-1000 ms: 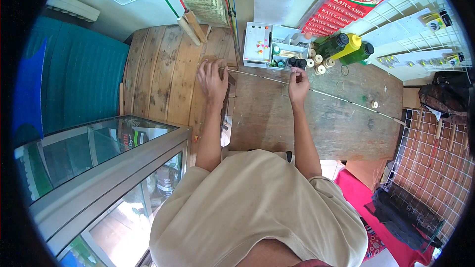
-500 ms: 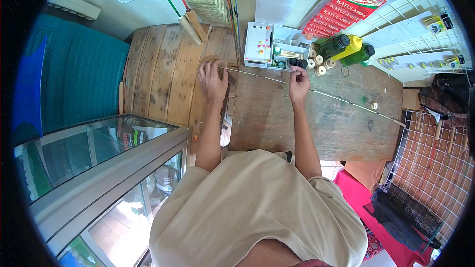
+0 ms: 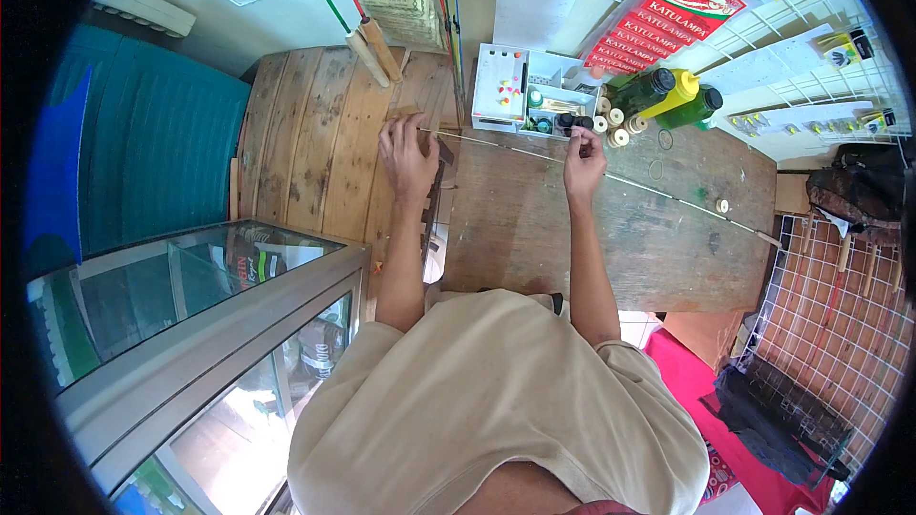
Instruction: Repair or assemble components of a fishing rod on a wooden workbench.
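A thin, pale fishing rod (image 3: pixel 658 193) with dark bands slants across the workbench, its thicker butt end at the right edge. My left hand (image 3: pixel 408 160) is closed around the rod's thin end, with thumb and fingers curled in. My right hand (image 3: pixel 584 170) is pinched just in front of the white organizer box (image 3: pixel 498 122), over the middle of the rod. Whatever sits between its fingertips is too fine to make out; the rod passes behind or under this hand. Small dark-capped bottles (image 3: pixel 567 120) stand in the box right beside those fingertips.
Wooden spools (image 3: pixel 618 136) cluster right of the box, near green bottles (image 3: pixel 685 110) and a yellow bottle (image 3: pixel 679 88). One loose spool (image 3: pixel 722 205) lies beyond the rod. Upright rods with wooden handles (image 3: pixel 367 57) stand back left. A glass display case (image 3: pixel 219 324) borders my left side.
My right hand has shifted slightly to the right along the rod, still pinched. My left hand has drifted a little left. The rod looks nearly unmoved.
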`<action>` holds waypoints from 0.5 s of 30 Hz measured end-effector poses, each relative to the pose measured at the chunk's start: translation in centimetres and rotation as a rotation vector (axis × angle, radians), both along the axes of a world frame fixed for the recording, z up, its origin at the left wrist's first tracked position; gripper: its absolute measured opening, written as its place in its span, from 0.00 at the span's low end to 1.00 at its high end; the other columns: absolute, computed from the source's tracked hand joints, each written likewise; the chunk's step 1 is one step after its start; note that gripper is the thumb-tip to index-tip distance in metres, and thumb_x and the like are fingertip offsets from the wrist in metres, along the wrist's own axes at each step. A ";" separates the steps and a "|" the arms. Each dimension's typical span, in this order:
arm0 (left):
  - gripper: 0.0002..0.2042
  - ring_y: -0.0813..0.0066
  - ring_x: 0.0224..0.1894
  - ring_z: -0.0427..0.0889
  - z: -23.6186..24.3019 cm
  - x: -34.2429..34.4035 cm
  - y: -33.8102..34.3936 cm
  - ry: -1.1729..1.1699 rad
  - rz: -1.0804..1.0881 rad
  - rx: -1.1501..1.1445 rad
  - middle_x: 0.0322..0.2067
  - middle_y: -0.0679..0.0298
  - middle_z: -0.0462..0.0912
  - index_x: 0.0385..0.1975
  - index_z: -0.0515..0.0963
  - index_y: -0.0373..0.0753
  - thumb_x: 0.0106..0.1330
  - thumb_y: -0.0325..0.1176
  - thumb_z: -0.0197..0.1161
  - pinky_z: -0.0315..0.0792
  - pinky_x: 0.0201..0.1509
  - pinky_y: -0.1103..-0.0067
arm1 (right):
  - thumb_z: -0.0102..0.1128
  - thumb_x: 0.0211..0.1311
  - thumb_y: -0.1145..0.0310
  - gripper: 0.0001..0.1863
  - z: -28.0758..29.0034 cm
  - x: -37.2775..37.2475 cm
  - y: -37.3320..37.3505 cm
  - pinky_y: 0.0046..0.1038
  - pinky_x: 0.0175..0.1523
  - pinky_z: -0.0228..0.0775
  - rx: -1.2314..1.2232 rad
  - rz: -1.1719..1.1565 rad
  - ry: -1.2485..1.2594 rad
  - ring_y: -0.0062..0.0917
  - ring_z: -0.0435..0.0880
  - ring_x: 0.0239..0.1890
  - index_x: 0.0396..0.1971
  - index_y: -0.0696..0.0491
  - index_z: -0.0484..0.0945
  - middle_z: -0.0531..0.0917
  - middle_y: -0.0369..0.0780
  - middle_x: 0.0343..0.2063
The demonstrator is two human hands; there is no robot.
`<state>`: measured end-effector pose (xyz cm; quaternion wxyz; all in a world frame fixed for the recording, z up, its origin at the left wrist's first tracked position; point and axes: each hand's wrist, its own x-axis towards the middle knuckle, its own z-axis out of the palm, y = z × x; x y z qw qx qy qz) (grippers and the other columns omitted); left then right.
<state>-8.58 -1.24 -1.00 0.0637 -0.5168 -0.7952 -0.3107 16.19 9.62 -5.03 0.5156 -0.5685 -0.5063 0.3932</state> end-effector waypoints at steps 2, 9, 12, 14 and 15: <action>0.18 0.56 0.57 0.66 0.7 0.5 0.2 0.022 -0.037 0.019 0.48 0.62 0.75 0.48 0.74 0.44 0.55 0.32 0.65 0.61 0.61 0.63 | 0.58 0.63 0.72 0.06 0.5 -0.4 -0.2 0.19 0.33 0.67 0.017 0.073 -0.064 0.15 0.73 0.25 0.36 0.58 0.80 0.80 0.34 0.25; 0.18 0.62 0.55 0.69 3.2 4.7 2.8 -0.073 -0.367 0.134 0.49 0.65 0.78 0.49 0.76 0.43 0.58 0.34 0.66 0.61 0.61 0.67 | 0.59 0.60 0.77 0.05 2.9 -1.9 -1.0 0.19 0.34 0.68 0.154 0.403 -0.119 0.17 0.76 0.25 0.35 0.57 0.81 0.80 0.38 0.28; 0.17 0.65 0.54 0.71 3.0 6.3 3.9 -0.030 -0.449 0.114 0.45 0.69 0.80 0.49 0.77 0.45 0.59 0.34 0.64 0.65 0.57 0.67 | 0.59 0.60 0.76 0.04 3.8 -1.8 -1.2 0.19 0.33 0.69 0.081 0.495 -0.146 0.17 0.76 0.26 0.33 0.56 0.82 0.80 0.38 0.28; 0.16 0.64 0.52 0.72 2.0 6.4 4.1 -0.042 -0.456 0.110 0.42 0.70 0.82 0.47 0.79 0.47 0.58 0.32 0.65 0.64 0.55 0.69 | 0.60 0.59 0.76 0.05 4.1 -1.7 -1.2 0.19 0.33 0.69 0.101 0.521 -0.137 0.17 0.76 0.25 0.34 0.55 0.82 0.80 0.37 0.28; 0.15 0.65 0.50 0.72 1.5 6.1 3.9 -0.015 -0.482 0.081 0.39 0.70 0.81 0.47 0.79 0.47 0.58 0.34 0.65 0.65 0.54 0.69 | 0.60 0.59 0.76 0.05 4.3 -1.7 -1.1 0.19 0.33 0.69 0.103 0.519 -0.138 0.17 0.76 0.25 0.34 0.55 0.82 0.80 0.37 0.28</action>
